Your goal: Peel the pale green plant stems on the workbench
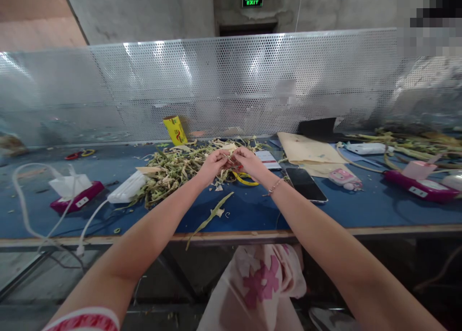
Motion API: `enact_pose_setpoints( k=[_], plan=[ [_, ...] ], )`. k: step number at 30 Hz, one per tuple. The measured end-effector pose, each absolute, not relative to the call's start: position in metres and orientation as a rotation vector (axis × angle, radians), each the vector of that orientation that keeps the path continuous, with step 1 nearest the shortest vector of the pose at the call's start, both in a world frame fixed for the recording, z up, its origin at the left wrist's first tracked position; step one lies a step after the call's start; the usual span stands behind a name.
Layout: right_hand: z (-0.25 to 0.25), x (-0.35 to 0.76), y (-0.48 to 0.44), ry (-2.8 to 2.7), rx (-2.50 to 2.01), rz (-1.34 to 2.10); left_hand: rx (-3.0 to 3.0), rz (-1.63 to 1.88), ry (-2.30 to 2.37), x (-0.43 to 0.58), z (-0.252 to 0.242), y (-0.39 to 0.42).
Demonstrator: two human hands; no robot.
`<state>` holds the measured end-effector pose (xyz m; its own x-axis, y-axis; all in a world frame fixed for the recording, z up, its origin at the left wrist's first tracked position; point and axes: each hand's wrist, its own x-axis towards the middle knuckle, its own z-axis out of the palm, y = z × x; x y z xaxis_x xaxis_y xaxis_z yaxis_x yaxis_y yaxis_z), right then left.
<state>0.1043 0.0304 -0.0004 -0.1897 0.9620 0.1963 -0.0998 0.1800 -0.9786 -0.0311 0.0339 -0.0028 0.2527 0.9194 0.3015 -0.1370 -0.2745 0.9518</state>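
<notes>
My left hand [216, 162] and my right hand [246, 159] meet over the blue table, fingers pinched together. Between the fingertips is a small pale dried plant piece, mostly hidden by them. Left of and behind my hands spreads a heap of dried green and tan plant stalks [169, 170]. Just below my right hand lies a yellow loop handle [246, 179], with a bit of red beside it. A long flat leaf [211, 215] rests near the table's front edge, with small scraps around it.
Left are a white power strip [128, 186], a purple tissue box [77, 198] and red-yellow scissors [80, 154]. Right are a phone [306, 184], brown paper [306, 150], a pink case [344, 178] and another purple box [420, 185]. Behind stands a perforated metal screen [224, 81].
</notes>
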Motion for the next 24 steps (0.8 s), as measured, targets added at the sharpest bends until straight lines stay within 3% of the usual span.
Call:
enact_pose_setpoints(
  k=[4,11,24],
  plan=[
    [-0.004,0.103,0.034,-1.421,-0.935,1.206,1.453,1.253,0.789,-0.032,-0.003,0.035],
    [-0.006,0.110,0.039,-1.657,-1.055,0.719,1.462,1.227,0.853,-0.032,-0.003,0.034],
    [-0.008,0.113,0.043,-1.797,-0.983,0.499,1.378,1.269,0.848,-0.030,-0.001,0.032]
  ],
)
